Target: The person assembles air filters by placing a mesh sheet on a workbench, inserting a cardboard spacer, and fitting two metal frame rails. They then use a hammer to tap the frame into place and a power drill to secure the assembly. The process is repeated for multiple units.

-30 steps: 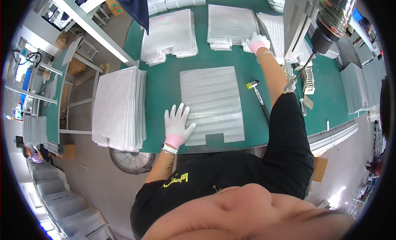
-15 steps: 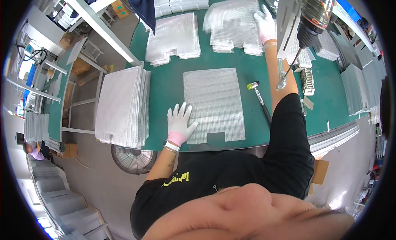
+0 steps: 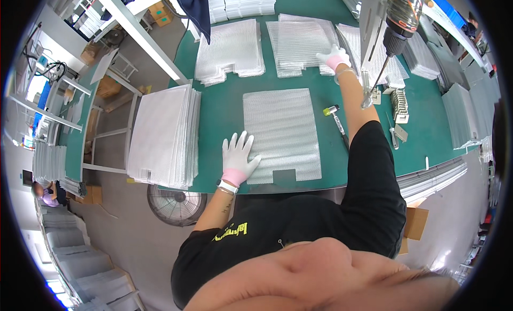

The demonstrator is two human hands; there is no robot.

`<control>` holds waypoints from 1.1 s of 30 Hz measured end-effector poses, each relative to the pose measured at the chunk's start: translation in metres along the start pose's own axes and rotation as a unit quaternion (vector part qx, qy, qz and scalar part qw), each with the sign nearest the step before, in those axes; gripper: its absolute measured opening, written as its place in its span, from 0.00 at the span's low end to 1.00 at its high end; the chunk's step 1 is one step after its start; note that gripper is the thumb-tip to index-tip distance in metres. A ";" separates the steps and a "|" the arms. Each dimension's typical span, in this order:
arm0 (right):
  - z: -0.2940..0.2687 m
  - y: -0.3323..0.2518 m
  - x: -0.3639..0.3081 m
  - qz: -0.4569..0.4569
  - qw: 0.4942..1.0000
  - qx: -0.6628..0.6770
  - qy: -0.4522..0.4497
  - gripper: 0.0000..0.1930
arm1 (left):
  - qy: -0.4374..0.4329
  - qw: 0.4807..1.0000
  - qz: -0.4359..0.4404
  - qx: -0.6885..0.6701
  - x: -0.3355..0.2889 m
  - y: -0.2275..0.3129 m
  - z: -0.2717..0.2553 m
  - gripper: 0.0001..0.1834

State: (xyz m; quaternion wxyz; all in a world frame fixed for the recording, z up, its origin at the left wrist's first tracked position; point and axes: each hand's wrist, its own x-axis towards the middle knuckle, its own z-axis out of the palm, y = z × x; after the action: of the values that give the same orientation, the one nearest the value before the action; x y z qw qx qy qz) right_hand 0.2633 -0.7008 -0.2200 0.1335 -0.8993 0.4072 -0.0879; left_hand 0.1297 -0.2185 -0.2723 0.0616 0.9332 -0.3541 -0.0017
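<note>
A mesh sheet (image 3: 282,129), silvery and notched at its near edge, lies flat on the green table in front of me. My left hand (image 3: 238,159), in a white glove with a pink cuff, rests with fingers spread at the sheet's left edge. Farther off, my right hand (image 3: 335,58), gloved alike, touches the right side of a pile of mesh sheets (image 3: 299,43), thumb apart from the fingers. Its fingertips are partly hard to make out. A hammer (image 3: 336,121) with a yellow-green and black head lies beside my right forearm, which hides part of its handle.
Mesh sheet stacks stand at the left edge (image 3: 163,134) and far left (image 3: 230,49). A power drill (image 3: 398,35) hangs at the right above the table. Beneath it are a row of metal pieces (image 3: 399,105) and a screwdriver (image 3: 394,137). A floor fan (image 3: 176,205) sits below.
My right hand has come nearer and turned leftward over the pile. The pile's blurred top sheet now lies still, nearer me, with sheets behind it uncovered. My left hand stays by the front sheet.
</note>
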 end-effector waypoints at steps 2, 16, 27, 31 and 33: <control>0.005 -0.007 -0.003 -0.003 0.997 -0.034 -0.076 0.49 | -0.005 1.000 -0.005 0.001 -0.001 -0.001 0.000 0.41; -0.024 -0.054 -0.043 0.045 0.989 -0.060 -0.126 0.49 | -0.008 1.000 -0.019 -0.001 -0.005 -0.002 -0.002 0.41; 0.028 -0.090 -0.080 -0.472 0.841 -0.263 -0.029 0.40 | -0.010 1.000 -0.004 -0.006 -0.001 -0.001 0.000 0.41; 0.012 -0.091 -0.089 -0.467 0.862 -0.167 -0.110 0.34 | -0.011 1.000 -0.018 -0.006 -0.005 -0.003 -0.002 0.41; 0.003 -0.085 -0.093 -0.464 0.870 -0.135 -0.095 0.32 | -0.011 1.000 -0.013 0.001 -0.002 -0.002 -0.001 0.41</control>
State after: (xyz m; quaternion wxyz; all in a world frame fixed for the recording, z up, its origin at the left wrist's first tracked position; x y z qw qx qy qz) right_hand 0.2634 -0.5762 -0.2009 -0.0072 -0.9979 -0.0640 0.0021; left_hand 0.1296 -0.2155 -0.2718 0.0568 0.9377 -0.3426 -0.0129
